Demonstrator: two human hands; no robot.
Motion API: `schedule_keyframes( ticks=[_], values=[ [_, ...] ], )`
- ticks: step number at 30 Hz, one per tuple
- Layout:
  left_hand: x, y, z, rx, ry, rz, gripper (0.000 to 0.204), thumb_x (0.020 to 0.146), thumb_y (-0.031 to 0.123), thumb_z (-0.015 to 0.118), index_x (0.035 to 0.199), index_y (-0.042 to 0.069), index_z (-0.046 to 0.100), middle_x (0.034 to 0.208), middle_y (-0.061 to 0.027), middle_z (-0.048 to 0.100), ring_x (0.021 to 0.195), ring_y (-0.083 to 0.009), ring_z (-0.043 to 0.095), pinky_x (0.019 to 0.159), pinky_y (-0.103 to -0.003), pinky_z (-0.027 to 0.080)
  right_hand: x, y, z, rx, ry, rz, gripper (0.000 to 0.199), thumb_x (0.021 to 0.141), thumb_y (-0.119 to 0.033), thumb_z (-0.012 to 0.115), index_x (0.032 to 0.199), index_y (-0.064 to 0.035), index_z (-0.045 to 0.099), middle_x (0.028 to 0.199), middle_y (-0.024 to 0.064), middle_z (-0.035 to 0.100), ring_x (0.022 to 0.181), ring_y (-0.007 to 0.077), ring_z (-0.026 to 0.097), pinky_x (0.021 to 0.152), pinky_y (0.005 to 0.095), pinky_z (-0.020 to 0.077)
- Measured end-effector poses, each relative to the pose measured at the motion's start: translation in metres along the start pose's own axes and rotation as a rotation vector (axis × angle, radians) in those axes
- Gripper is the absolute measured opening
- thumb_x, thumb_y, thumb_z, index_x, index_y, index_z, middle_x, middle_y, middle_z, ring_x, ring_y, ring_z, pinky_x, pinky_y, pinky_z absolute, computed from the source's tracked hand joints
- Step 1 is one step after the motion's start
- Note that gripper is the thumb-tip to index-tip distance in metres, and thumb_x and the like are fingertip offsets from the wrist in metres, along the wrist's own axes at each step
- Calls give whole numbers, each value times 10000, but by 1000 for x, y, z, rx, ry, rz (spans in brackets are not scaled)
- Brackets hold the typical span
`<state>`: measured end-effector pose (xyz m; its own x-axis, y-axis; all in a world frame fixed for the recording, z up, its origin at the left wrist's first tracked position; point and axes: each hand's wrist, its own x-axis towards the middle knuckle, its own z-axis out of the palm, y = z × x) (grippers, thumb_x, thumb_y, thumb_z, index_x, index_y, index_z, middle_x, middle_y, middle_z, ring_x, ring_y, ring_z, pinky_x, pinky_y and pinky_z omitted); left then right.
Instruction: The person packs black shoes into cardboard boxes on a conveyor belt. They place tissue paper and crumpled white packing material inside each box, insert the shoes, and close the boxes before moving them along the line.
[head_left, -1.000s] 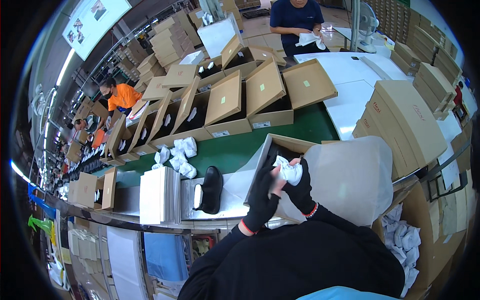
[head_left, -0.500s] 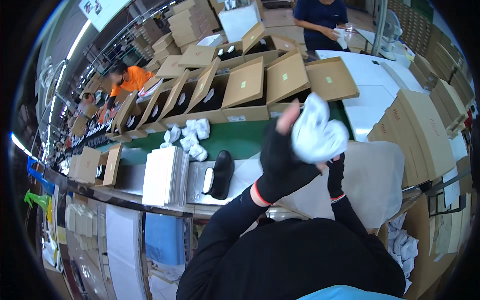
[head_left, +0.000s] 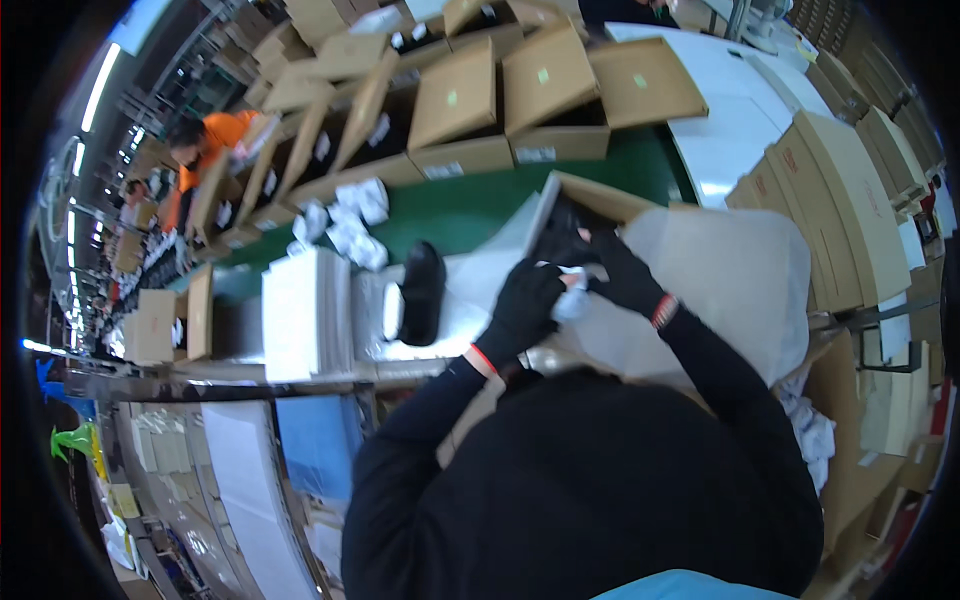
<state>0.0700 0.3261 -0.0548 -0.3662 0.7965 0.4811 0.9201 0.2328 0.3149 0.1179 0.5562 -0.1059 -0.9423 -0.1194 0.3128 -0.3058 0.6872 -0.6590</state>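
My left hand (head_left: 528, 306), in a black glove with bare fingertips, is closed on a wad of white paper (head_left: 570, 304) in front of me. Beside it, my right hand (head_left: 626, 276), gloved the same way, curls over a black boot (head_left: 566, 226). Dark glove and dark boot blend, so the exact grip is hard to see. The boot rests in an open cardboard box (head_left: 622, 200), partly covered by translucent wrapping paper (head_left: 715, 270) on the right. Another black boot (head_left: 424, 292) stands on the bench left of my hands, with white showing at its side.
A stack of white sheets (head_left: 305, 315) stands left of the standing boot. Crumpled paper wads (head_left: 350, 225) lie on the green surface (head_left: 470, 205). Open shoe boxes (head_left: 455, 100) line the far side. Stacked boxes (head_left: 825, 210) rise at the right. A person in orange (head_left: 225, 135) works far left.
Both hands have come down to the open box, bringing the white paper from its raised position. The box and the boot inside now show. The whole view has shifted.
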Motion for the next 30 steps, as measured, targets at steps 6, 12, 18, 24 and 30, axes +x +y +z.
schedule_keyframes(
  ticks=[6,12,18,24,30],
  values=[
    [-39,-16,30,30,-141,-65,477,680,18,651,1138,102,549,999,-97,572,928,-282,562,814,-398,438,21,60,18,-356,-212,-6,945,640,-82,757,1456,-118,283,1394,199,376,1294,363,371,1077,418,317],
    [-32,-29,47,56,-388,-144,302,765,117,599,1064,76,594,1035,-132,608,897,-304,621,803,-413,459,28,129,59,-707,-91,-59,964,616,-37,761,1456,-150,302,1401,221,359,1265,382,398,1019,425,389],
    [-47,-59,87,261,-439,-100,208,824,128,546,1004,98,647,949,-140,635,815,-281,642,683,-402,487,28,135,57,-550,-185,49,949,650,-57,749,1466,-185,281,1396,199,373,1183,370,481,830,425,508],
    [-56,-61,100,392,-443,-110,147,820,145,568,914,98,671,866,-140,629,649,-276,628,543,-368,463,31,124,57,-502,-195,84,936,665,-74,738,1468,-202,275,1375,197,396,1147,369,497,816,426,517],
    [-26,-44,66,105,-108,-89,129,804,171,609,886,90,666,839,-102,650,809,-275,621,756,-402,454,30,112,43,-562,-134,106,972,641,-90,780,1465,-96,264,1349,203,419,1179,367,478,943,407,441]
  ],
)
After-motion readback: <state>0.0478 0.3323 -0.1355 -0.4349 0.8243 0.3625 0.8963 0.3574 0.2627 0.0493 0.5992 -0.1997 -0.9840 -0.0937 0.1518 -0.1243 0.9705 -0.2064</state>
